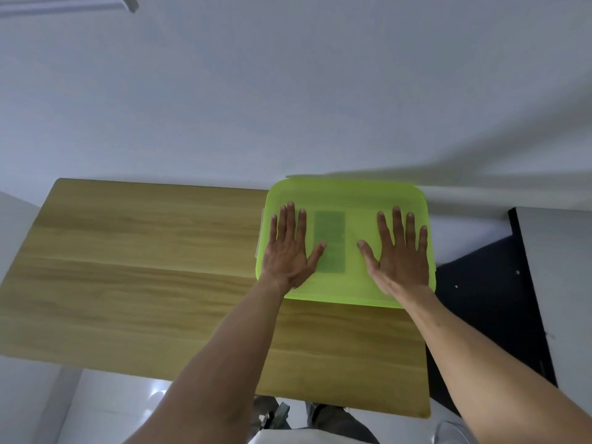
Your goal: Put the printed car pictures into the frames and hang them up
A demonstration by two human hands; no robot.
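A translucent lime-green plastic box with its lid on (347, 193) stands at the far right of a wooden table (144, 267), against the white wall. My left hand (290, 248) lies flat on the left part of the lid, fingers straight and spread. My right hand (397, 251) lies flat on the right part the same way. A darker rectangular shape (330, 232) shows through the lid between my hands; what it is cannot be told. No car pictures or frames are visible.
The white wall (288, 91) rises directly behind the table. A dark cabinet or bench (493, 299) stands to the right of the table. A glossy white floor (105, 408) shows below the table's near edge.
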